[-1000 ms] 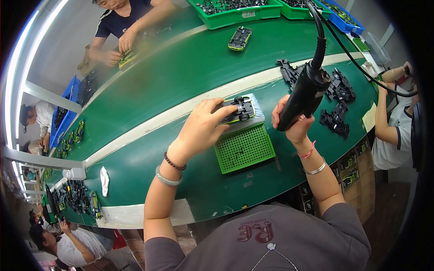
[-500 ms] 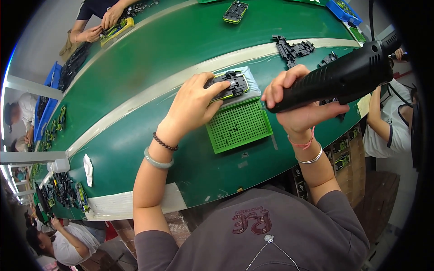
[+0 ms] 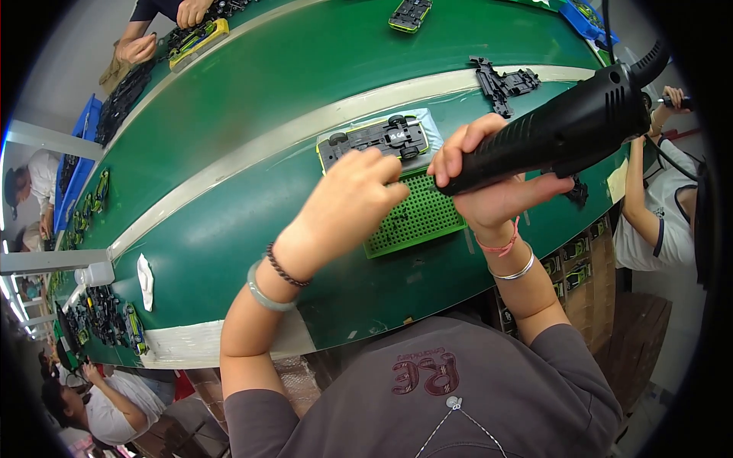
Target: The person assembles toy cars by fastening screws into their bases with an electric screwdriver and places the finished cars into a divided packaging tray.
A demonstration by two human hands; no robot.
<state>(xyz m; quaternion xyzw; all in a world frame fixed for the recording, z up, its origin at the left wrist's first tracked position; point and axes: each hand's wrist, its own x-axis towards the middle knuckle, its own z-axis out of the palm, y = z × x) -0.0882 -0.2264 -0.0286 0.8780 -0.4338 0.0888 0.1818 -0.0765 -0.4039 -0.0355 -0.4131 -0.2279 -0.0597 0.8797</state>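
Note:
A toy car [image 3: 366, 137] lies upside down with its black underside and wheels showing, yellow-green at the edges, on a light blue pad [image 3: 432, 128]. My left hand [image 3: 347, 202] is closed, fingers curled together, over the left part of a green perforated tray [image 3: 412, 243]. Anything between its fingertips is hidden or too small to name. My right hand [image 3: 481, 179] grips a black electric screwdriver [image 3: 550, 126], its narrow end pointing left, close above the tray's upper right corner. A few small dark bits show in the tray.
Black plastic chassis parts [image 3: 500, 84] lie beyond the screwdriver. Another upturned car [image 3: 410, 15] rests on the far green surface, past a pale curved strip [image 3: 305, 111]. Co-workers sit at far left and right. A white cloth piece [image 3: 145, 282] lies at left.
My left hand has let go of the car and moved right and down over the tray, its fingers now curled. The screwdriver has shifted slightly left with my right hand.

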